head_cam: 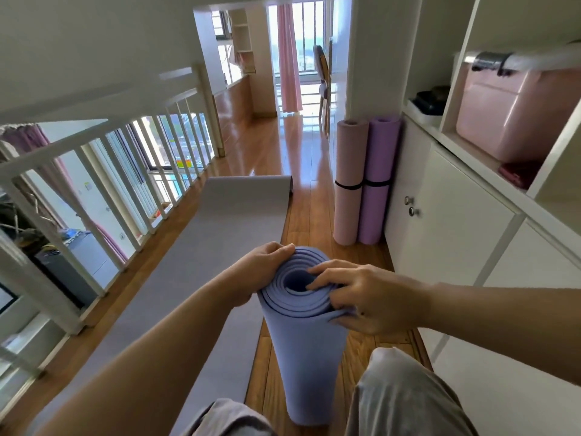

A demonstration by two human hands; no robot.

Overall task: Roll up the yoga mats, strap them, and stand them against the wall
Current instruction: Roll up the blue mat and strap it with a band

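A rolled blue mat (306,350) stands upright on the wooden floor between my knees. My left hand (259,272) grips its top rim from the left. My right hand (358,297) holds the rim from the right, with fingertips over the spiral opening and the thumb pinching the outer edge. A grey mat (201,262) lies unrolled flat on the floor to the left. Further ahead, a pink rolled mat (349,180) and a purple rolled mat (377,180) stand upright against the white cabinet, each with a black strap around its middle.
A white railing (103,184) runs along the left over a drop to the lower floor. White cabinets and shelves (446,215) line the right side, with a pink storage box (518,111) on a shelf. The wooden corridor continues ahead toward a window with a pink curtain.
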